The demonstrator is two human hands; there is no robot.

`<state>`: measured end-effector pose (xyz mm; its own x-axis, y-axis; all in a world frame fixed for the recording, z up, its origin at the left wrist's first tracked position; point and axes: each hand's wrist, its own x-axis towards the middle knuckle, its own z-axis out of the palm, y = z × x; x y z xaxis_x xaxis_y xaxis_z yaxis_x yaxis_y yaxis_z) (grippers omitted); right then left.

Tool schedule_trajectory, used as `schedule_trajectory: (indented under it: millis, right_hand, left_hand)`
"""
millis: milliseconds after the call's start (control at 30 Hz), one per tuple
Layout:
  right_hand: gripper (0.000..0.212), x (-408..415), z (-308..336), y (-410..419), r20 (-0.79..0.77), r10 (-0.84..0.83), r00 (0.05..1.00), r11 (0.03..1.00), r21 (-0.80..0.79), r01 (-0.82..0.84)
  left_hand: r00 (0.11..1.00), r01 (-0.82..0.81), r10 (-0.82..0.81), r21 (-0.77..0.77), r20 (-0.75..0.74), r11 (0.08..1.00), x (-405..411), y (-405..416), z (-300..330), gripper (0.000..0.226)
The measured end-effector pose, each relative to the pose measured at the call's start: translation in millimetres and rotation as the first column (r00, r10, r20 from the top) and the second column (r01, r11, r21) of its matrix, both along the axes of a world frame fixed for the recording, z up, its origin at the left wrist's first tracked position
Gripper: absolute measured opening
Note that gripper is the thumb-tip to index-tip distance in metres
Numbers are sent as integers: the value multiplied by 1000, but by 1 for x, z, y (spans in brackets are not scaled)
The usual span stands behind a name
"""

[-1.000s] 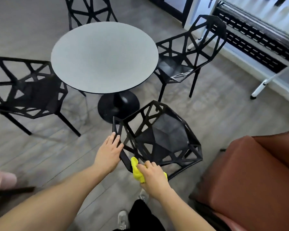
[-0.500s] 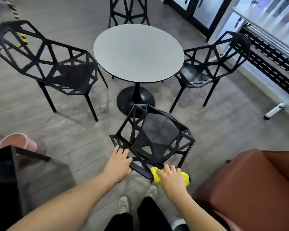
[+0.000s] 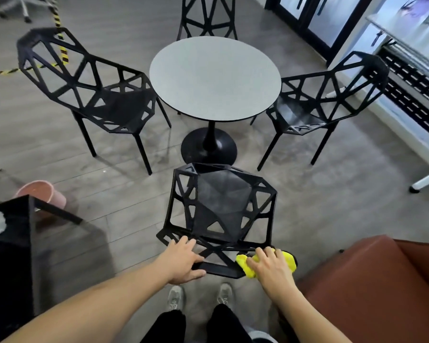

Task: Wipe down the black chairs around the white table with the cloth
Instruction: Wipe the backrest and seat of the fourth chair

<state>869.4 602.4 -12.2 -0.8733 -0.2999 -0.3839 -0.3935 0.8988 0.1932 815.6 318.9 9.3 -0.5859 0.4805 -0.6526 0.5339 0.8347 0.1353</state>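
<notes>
Place: we read this as an office lounge or break area, not a home
Seating: we see four matching black chairs [image 3: 223,214] of open geometric lattice set around a small round white table [image 3: 214,78] on a black pedestal base
Floor: we note grey plank flooring [image 3: 332,189] running wall to wall
Edges: we spot dark-framed glass doors [image 3: 315,18] at the far side and a long slotted heater grille [image 3: 411,95] under a window
Signs of work use: we see yellow-and-black hazard tape [image 3: 60,33] and the wheeled base of an office chair [image 3: 22,8] at top left
Soft seating: we find a reddish-brown upholstered seat [image 3: 382,288] at the right
</notes>
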Motion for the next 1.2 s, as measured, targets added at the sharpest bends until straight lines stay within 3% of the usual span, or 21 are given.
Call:
schedule_trajectory:
  millis: [467, 633, 767, 1033, 1100, 1200]
  right_hand:
    - [35, -90, -6, 140, -109, 36, 993, 999, 39, -31]
    - [40, -115, -10, 160, -52, 9, 999, 999, 42, -6]
    - [50, -128, 3, 156, 114, -16, 993, 999, 51, 10]
    - [47, -141, 30, 143, 154, -124, 980, 967, -203, 154]
    - [47, -147, 43, 129, 111, -211, 971, 908, -345, 236]
    - [46, -157, 64, 91, 80, -306, 949, 753, -589, 293]
  left_hand:
    - [977, -201, 202, 21, -71, 979, -26, 150, -6, 57]
    - [972, -212, 212, 12, -98, 977, -42, 172, -7, 56]
    - [973, -228, 228, -2, -44, 974, -45, 173, -7, 54]
    - [931, -351, 361, 146, -48, 925, -40, 158, 10, 41]
    - [899, -410, 434, 240, -53, 880, -43, 154, 19, 39]
    - [819, -524, 573, 422, 12, 740, -55, 150, 35, 33]
